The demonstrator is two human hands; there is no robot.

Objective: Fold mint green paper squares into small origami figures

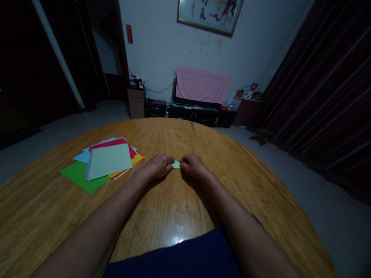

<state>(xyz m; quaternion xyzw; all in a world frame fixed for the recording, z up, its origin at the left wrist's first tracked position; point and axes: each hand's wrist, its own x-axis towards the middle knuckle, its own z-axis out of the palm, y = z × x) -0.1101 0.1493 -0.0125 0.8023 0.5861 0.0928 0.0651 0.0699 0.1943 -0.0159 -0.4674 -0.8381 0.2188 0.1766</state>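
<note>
A person's left hand [160, 165] and right hand [193, 166] pinch opposite ends of a small pale-green paper [176, 165], seemingly part-folded, mid-desk [174, 135]; left of them, colored sheets [109, 162] lie flat, apparently unworked.

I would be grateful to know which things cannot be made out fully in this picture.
All in the head view:
- Ends of the small pale green paper: hidden by the fingers of the left hand and right hand.
- Lower sheets of the paper pile: covered by the pale top sheet.
- Framed picture: cut off by the top edge.
- Whatever the pink cloth covers: mostly hidden.
</note>
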